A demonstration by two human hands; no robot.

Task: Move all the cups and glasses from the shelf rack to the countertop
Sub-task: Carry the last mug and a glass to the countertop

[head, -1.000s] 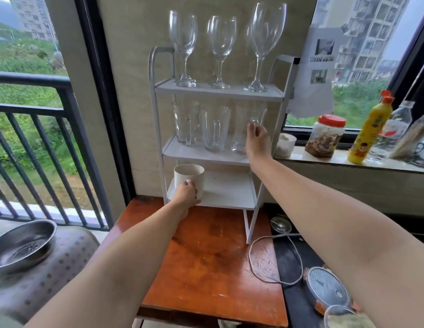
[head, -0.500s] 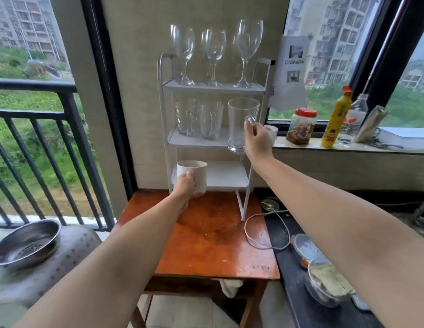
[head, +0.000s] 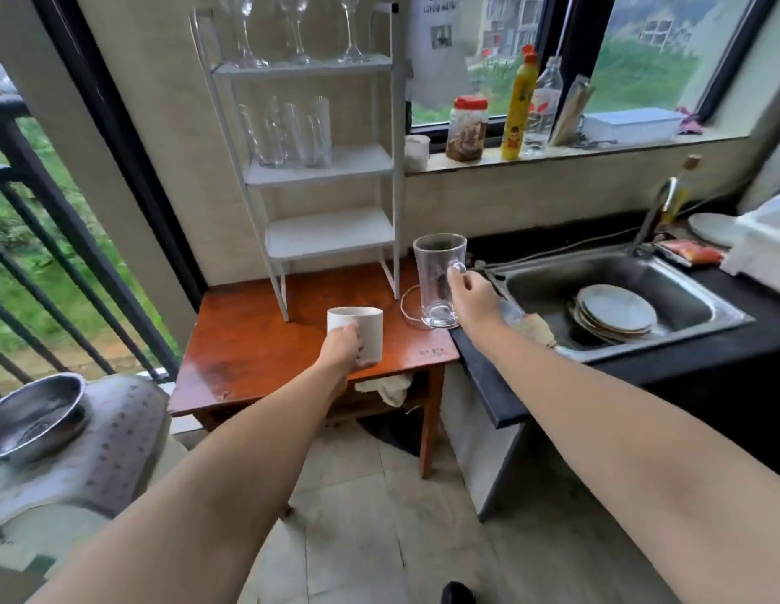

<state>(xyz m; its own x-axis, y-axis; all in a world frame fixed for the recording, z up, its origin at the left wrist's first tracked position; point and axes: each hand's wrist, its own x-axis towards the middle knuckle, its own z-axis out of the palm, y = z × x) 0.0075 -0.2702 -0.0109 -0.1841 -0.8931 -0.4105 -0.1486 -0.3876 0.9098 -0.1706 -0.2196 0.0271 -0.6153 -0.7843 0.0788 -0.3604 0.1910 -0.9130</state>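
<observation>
Steel shows first at the far left: a shallow metal bowl (head: 33, 416) on a patterned cloth, its inside dark and too blurred to read. Next comes the orange-brown wooden table (head: 257, 342) carrying the white shelf rack (head: 318, 167). Three wine glasses (head: 294, 32) stand on the top tier, their bowls cut off by the upper edge. Two clear glass mugs (head: 292, 132) sit on the middle tier, empty as far as the blur allows. The bottom tier is bare.

The left hand (head: 342, 346) wraps its fingers around a white cup (head: 357, 333), held upright over the table's front; its inside is hidden from this angle. The right hand (head: 471, 298) pinches the handle of an empty glass mug (head: 438, 281), upright above the table's right edge, just beside the black countertop (head: 488, 385). Whether its base touches anything I cannot tell. A thin white cord loops on the table behind it.

On the windowsill stand a red-lidded jar (head: 466, 128) of brown contents, a yellow bottle (head: 517, 106) and a clear bottle. The steel sink (head: 702, 294) holds a stack of plates (head: 615, 311). A white tub at the far right is cut off.
</observation>
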